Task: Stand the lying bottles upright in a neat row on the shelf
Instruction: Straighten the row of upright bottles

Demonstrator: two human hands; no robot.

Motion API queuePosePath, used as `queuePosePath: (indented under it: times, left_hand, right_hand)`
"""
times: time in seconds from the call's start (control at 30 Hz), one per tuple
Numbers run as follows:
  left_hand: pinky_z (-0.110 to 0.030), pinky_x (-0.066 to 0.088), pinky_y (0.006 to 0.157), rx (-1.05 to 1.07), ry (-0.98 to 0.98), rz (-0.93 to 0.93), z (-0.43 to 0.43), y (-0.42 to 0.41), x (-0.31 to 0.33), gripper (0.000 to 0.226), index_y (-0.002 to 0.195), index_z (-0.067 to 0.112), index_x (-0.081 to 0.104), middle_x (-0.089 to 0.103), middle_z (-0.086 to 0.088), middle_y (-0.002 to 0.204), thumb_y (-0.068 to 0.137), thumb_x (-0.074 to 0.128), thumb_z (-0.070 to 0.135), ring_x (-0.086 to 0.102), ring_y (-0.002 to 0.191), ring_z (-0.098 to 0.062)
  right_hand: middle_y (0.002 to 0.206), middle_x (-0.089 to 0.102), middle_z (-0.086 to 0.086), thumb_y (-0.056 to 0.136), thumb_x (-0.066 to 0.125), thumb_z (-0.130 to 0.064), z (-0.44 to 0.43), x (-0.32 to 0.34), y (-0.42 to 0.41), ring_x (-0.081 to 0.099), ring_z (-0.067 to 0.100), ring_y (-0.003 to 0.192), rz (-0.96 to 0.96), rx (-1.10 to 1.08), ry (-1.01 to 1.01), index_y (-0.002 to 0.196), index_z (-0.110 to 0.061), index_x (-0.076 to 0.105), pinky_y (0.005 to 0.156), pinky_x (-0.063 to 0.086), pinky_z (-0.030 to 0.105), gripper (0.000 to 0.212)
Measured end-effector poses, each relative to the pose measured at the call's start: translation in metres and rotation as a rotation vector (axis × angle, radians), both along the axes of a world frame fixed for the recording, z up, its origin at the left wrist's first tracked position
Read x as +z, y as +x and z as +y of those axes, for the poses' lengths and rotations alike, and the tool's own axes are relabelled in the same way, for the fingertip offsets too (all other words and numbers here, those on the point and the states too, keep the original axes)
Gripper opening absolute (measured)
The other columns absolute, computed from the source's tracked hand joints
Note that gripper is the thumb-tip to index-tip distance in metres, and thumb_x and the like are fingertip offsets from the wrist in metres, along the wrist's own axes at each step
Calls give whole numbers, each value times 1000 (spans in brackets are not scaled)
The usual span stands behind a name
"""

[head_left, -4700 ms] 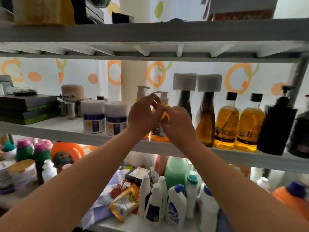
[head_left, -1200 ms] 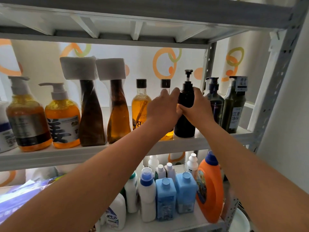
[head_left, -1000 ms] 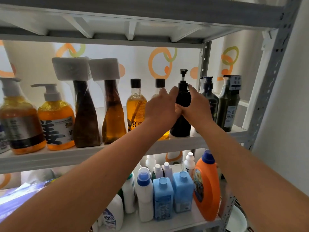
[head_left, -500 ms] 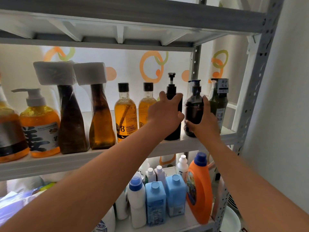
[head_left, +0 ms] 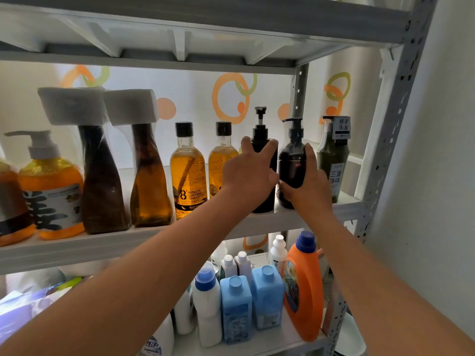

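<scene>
Right of centre on middle shelf (head_left: 115, 245): left hand (head_left: 250, 173) wraps black pump bottle (head_left: 259, 133), right hand (head_left: 309, 187) grips brown pump bottle (head_left: 293, 163) just beside it. Both upright; likely closing gap, squaring row. Versus a second ago: right hand off black bottle, now on neighbour.

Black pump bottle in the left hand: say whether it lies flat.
No, the black pump bottle stands upright on the shelf, left hand around it.

pump btl (head_left: 264, 202) blk | 2nd pump btl (head_left: 293, 165) dk brn | shampoo btl (head_left: 189, 181) amber (blk cap)
</scene>
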State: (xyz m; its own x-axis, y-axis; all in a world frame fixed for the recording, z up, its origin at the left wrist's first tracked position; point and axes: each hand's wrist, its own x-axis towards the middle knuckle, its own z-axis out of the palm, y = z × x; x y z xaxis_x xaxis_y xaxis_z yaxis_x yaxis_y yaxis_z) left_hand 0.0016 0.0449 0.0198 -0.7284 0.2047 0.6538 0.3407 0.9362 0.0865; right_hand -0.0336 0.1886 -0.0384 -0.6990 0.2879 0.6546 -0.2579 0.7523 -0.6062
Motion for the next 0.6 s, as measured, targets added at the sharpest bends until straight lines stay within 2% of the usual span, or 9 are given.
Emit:
queuePosePath:
  times: [0.17, 0.33, 0.4, 0.5, 0.6]
  left_hand:
    - [-29, 38, 56, 3, -23, 2, -3, 0, -2, 57, 143, 35, 24, 32, -14, 143, 91, 47, 31, 61, 86, -28]
    - [-29, 42, 60, 9, -25, -11, 1, 2, 1, 55, 142, 35, 26, 27, -17, 150, 91, 45, 33, 62, 95, -33]
    - [-30, 42, 61, 36, -24, -17, 5, 5, 5, 50, 141, 34, 29, 23, -20, 153, 92, 42, 34, 62, 98, -36]
    - [-29, 41, 58, 27, -31, 80, 10, 10, 11, 41, 134, 29, 39, 37, -16, 144, 93, 41, 34, 63, 86, -32]
    - [-28, 41, 56, -51, -27, 212, 15, 14, 15, 37, 127, 22, 47, 44, -9, 125, 93, 44, 37, 61, 78, -25]
  right_hand:
    - [115, 52, 16, 76, 71, -35, 0, -1, 1, 53, 30, 101, 12, 42, -31, 145, -40, 6, 79, 38, 31, 95]
    - [118, 42, 18, 77, 70, -34, -1, 1, 6, 49, 33, 105, -41, 37, -28, 146, -41, 3, 87, 39, 38, 97]
    - [117, 40, 16, 79, 67, -36, 2, 0, 7, 44, 29, 107, -1, 31, 1, 146, -39, 6, 86, 34, 34, 92]
    - [117, 37, 14, 82, 62, -27, 9, -3, 7, 35, 18, 103, 207, -60, -3, 144, -29, 26, 88, 33, 30, 72]
    - [126, 37, 19, 81, 64, -19, 25, -4, 6, 37, 27, 111, 237, -209, -110, 144, -25, 25, 88, 36, 33, 74]
